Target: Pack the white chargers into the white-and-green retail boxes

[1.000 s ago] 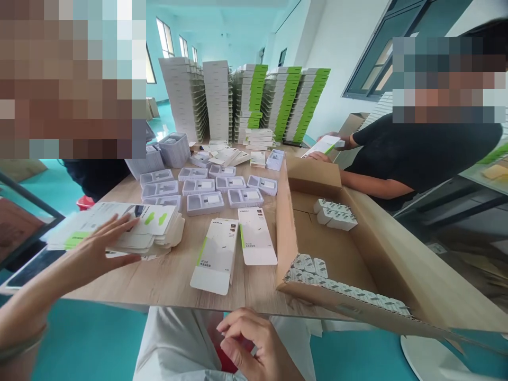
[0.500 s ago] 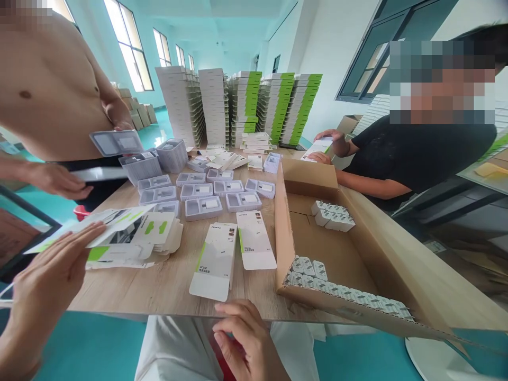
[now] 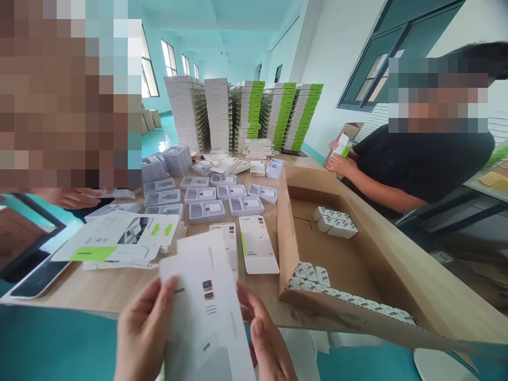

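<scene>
My left hand (image 3: 145, 323) pinches the left edge of a flat white packaging box (image 3: 204, 317), its end flap tilted up and away from me. At the box's right edge is my right hand (image 3: 265, 336), fingertips against or just behind the edge and thumb standing apart. Beyond them a white box (image 3: 227, 235) lies partly covered by the held one, beside another white box (image 3: 257, 248) with a green stripe. Left of these, printed box blanks (image 3: 119, 238) lie in a pile.
Plastic trays (image 3: 206, 210), several with white chargers, spread across the table. A cardboard carton (image 3: 309, 254) at right holds rows of chargers. A phone (image 3: 42, 276) lies at the left edge. Tall stacks of boxes (image 3: 218, 116) stand behind. Co-workers are at left and right, one holding a box (image 3: 341, 145).
My left hand has come from the pile of blanks to the front middle, bringing a box. My right hand has moved to that box's edge. The left co-worker leans lower.
</scene>
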A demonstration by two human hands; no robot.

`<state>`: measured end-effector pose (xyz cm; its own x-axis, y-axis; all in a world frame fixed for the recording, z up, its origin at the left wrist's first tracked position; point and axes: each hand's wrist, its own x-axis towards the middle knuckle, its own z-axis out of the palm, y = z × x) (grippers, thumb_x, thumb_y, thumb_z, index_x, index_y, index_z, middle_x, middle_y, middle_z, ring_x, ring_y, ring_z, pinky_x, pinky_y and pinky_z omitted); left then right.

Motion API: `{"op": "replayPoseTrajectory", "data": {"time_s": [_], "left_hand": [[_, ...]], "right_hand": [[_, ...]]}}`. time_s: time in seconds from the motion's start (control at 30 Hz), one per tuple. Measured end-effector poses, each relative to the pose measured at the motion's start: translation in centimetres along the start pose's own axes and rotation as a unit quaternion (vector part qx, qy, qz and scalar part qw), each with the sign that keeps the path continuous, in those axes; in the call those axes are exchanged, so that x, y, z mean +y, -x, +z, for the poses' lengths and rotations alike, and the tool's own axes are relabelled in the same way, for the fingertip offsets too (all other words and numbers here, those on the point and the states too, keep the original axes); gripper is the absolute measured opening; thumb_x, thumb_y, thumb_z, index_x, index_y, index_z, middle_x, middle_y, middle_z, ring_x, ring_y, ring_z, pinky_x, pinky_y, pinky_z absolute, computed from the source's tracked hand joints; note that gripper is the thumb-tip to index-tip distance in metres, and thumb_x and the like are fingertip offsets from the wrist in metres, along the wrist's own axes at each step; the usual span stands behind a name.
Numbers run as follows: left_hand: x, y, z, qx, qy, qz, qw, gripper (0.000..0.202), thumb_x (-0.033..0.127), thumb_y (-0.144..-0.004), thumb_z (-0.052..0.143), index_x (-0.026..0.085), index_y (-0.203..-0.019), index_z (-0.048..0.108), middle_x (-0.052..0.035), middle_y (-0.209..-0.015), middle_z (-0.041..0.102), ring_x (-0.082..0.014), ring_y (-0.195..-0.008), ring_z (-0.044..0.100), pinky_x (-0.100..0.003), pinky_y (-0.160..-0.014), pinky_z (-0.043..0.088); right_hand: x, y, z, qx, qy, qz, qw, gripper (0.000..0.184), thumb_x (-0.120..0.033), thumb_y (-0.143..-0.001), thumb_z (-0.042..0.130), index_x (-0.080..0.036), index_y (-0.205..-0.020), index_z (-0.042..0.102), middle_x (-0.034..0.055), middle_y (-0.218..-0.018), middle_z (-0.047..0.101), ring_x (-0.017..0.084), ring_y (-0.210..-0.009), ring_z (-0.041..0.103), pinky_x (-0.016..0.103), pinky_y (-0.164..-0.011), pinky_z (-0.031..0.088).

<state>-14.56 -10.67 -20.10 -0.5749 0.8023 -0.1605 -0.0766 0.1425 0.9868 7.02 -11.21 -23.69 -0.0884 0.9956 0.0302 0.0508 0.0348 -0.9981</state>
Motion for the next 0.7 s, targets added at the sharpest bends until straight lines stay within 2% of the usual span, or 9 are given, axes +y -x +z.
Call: {"op": "replayPoseTrajectory", "data": {"time_s": [0.03,0.13,0.3,0.37,0.43,0.5,0.57,0.63,0.7], "left_hand": [[0.0,0.7,1.6,-0.048,0.039,-0.052,0.997,0.071,0.063,-0.072,0.086,0.022,-0.128,0.071,-0.0031,-0.083,0.084,-0.0238,-0.066,0.075,-0.025,-0.047,0.054],[0.4,1.7,4.5,-0.088,0.097,-0.082,0.988,0.063,0.061,-0.075,0.086,0.02,-0.121,0.074,-0.0048,-0.088,0.085,-0.0249,-0.076,0.079,-0.025,-0.053,0.057],[0.6,1.5,4.2,-0.127,0.146,-0.116,0.974,0.058,0.059,-0.078,0.085,0.022,-0.121,0.073,-0.0056,-0.095,0.086,-0.0274,-0.086,0.081,-0.028,-0.062,0.061],[0.0,1.6,3.6,-0.161,0.172,-0.166,0.958,0.063,0.061,-0.077,0.084,0.023,-0.125,0.072,-0.0078,-0.098,0.086,-0.0316,-0.091,0.081,-0.034,-0.069,0.063],[-0.7,1.8,2.9,-0.226,0.194,-0.247,0.922,0.067,0.057,-0.075,0.085,0.02,-0.129,0.072,-0.0114,-0.101,0.086,-0.0369,-0.098,0.08,-0.041,-0.078,0.063],[-1.3,2.2,2.5,-0.307,0.214,-0.341,0.862,0.068,0.047,-0.072,0.085,0.015,-0.131,0.073,-0.0151,-0.104,0.085,-0.042,-0.104,0.078,-0.048,-0.088,0.061],[-1.3,2.6,2.4,-0.378,0.243,-0.398,0.8,0.071,0.041,-0.064,0.084,0.012,-0.128,0.074,-0.0169,-0.107,0.084,-0.0462,-0.11,0.076,-0.053,-0.095,0.058],[-0.8,2.9,2.7,-0.422,0.283,-0.401,0.762,0.075,0.044,-0.059,0.085,0.011,-0.126,0.075,-0.0175,-0.109,0.083,-0.0489,-0.112,0.074,-0.056,-0.099,0.056],[-0.3,3.0,3.1,-0.436,0.32,-0.364,0.758,0.08,0.052,-0.06,0.085,0.013,-0.129,0.073,-0.0174,-0.112,0.083,-0.0489,-0.115,0.072,-0.057,-0.102,0.054]], "right_hand": [[-0.5,0.4,0.2,0.002,-0.054,0.03,0.998,0.059,-0.063,-0.106,0.04,-0.032,-0.155,0.053,0.0114,-0.146,0.068,0.032,-0.126,0.07,0.041,-0.097,0.062],[-1.4,0.6,0.5,0.017,-0.115,0.046,0.992,0.063,-0.065,-0.101,0.053,-0.029,-0.153,0.052,0.0119,-0.14,0.072,0.031,-0.128,0.068,0.042,-0.106,0.057],[-1.4,0.1,0.4,0.029,-0.148,0.07,0.986,0.06,-0.064,-0.098,0.059,-0.029,-0.147,0.053,0.0113,-0.125,0.079,0.031,-0.112,0.075,0.042,-0.095,0.062],[-1.4,0.1,0.5,0.046,-0.157,0.064,0.984,0.059,-0.063,-0.098,0.061,-0.029,-0.145,0.053,0.0118,-0.122,0.08,0.031,-0.107,0.076,0.042,-0.092,0.063],[-1.4,0.0,0.7,0.065,-0.155,0.053,0.984,0.057,-0.062,-0.098,0.062,-0.029,-0.144,0.054,0.0124,-0.121,0.079,0.031,-0.108,0.076,0.043,-0.093,0.063],[-1.4,0.0,1.0,0.091,-0.116,0.038,0.988,0.054,-0.061,-0.099,0.061,-0.028,-0.141,0.056,0.0126,-0.123,0.077,0.03,-0.11,0.074,0.042,-0.096,0.062],[-1.3,-0.1,1.1,0.119,-0.039,0.019,0.992,0.05,-0.061,-0.099,0.059,-0.028,-0.137,0.059,0.0129,-0.124,0.073,0.029,-0.109,0.071,0.038,-0.09,0.062],[-1.3,-0.2,1.2,0.131,0.034,-0.011,0.991,0.048,-0.061,-0.101,0.057,-0.027,-0.135,0.06,0.0133,-0.128,0.067,0.027,-0.108,0.066,0.034,-0.083,0.061],[-1.3,-0.2,1.3,0.129,0.061,-0.038,0.989,0.045,-0.059,-0.103,0.052,-0.027,-0.135,0.059,0.0132,-0.135,0.062,0.026,-0.113,0.062,0.035,-0.087,0.059]]}}
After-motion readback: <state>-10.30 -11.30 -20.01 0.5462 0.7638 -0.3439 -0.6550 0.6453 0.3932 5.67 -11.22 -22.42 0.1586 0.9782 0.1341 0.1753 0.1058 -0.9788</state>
